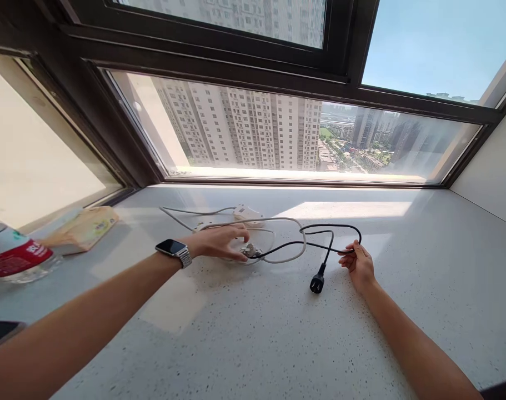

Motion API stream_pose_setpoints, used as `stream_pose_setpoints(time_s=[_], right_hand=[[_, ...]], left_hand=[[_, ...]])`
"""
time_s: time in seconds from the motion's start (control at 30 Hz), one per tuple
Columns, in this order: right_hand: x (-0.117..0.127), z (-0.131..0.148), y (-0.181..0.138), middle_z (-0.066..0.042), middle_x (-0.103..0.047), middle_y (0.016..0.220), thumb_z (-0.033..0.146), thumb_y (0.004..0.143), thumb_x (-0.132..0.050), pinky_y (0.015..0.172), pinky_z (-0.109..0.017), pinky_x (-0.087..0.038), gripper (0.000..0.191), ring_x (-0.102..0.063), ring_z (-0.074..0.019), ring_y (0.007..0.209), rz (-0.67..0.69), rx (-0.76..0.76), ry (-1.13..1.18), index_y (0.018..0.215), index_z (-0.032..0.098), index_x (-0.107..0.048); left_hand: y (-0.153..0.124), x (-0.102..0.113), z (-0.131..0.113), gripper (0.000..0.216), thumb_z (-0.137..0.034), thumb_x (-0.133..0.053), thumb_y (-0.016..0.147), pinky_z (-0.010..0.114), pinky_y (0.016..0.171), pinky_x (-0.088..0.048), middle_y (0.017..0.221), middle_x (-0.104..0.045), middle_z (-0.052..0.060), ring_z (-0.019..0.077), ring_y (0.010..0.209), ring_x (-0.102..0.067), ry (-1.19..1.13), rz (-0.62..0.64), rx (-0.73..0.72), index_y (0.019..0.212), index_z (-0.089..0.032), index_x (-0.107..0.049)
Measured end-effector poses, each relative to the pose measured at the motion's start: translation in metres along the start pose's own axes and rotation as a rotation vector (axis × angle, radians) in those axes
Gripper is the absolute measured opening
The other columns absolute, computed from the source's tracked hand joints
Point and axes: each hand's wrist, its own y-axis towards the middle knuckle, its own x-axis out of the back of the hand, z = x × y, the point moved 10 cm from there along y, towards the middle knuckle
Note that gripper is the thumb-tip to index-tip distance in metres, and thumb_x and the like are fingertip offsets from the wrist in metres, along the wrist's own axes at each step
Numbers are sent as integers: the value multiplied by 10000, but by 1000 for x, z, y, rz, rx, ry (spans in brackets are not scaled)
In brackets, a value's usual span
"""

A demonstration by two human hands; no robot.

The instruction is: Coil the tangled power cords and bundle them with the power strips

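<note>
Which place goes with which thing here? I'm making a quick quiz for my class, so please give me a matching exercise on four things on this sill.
Things:
1. black plug
2. tissue pack
3. water bottle
4. white cable

Places:
A. far left edge, lying down, red label
B. looped between the two hands
C. on the sill, just left of the right hand
D. by the left window frame, beyond the bottle

Pairs: 1-C, 2-D, 3-A, 4-B

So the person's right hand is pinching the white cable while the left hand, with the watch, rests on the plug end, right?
Not quite. The head view shows the right hand pinching the black cable, not the white cable. The left hand, with the watch, does rest on the plug end.
</note>
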Motion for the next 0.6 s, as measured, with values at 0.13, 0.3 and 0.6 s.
stream_pose_setpoints(time_s=[0.13, 0.3, 0.6], right_hand=[[-2, 0, 0, -50, -702, 577, 621, 623, -785, 408, -240, -495, 480, -646, -167, 447, 23, 9, -26, 684, 172, -625], [0, 0, 1, -39, -693, 565, 646, 586, -792, 398, -235, -485, 512, -644, -166, 442, 8, 14, -14, 681, 172, -621], [5, 0, 1, -13, -673, 568, 637, 558, -816, 417, -228, -485, 518, -636, -143, 460, -21, 0, 42, 697, 177, -619]], left_hand=[[8, -17, -7, 548, -570, -292, 920, 292, 549, -338, 756, -650, 118, 200, 616, -553, 81, -62, 67, 778, -170, -638], [0, -13, -15, 508, -582, -399, 883, 307, 658, -437, 901, -697, 131, 247, 791, -625, -33, -117, 49, 859, -178, -707], [-25, -6, -13, 515, -406, -723, 691, 364, 881, -497, 1261, -636, 114, 307, 1089, -620, -145, -77, -100, 1186, -275, -677]])
